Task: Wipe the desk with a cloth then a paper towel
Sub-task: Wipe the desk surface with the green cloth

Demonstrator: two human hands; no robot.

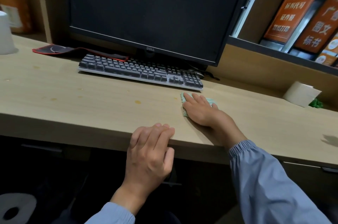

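**First:** Nearest the lens, the left hand (151, 152) hooks over the counter (76, 106) edge, fingers curled on the front lip, its grip holding nothing but the board. It steadies the person while the right hand (203, 112) works.

**Second:** And the right one lies flat, palm down, pressing the cloth (184, 112) onto the wood just in front of the keyboard (140, 71); its grip is spread wide over the fabric rather than pinching it.

**First:** For this step the person would do well to keep the palm flat and sweep left toward the yellow spots (137, 102), overlapping each pass, and to stay clear of the keys.

**Second:** The paper towel comes later. A white roll (301, 94) stands at the far right near the back wall, well apart from the cloth.

**First:** What stays unclear?

**Second:** Most of the cloth is hidden under the hand, so how it is folded cannot be told. The monitor (146, 9) covers the counter behind it. A second roll (14, 209) at the lower left is cut off by the frame, and what it rests on is too dark to make out.
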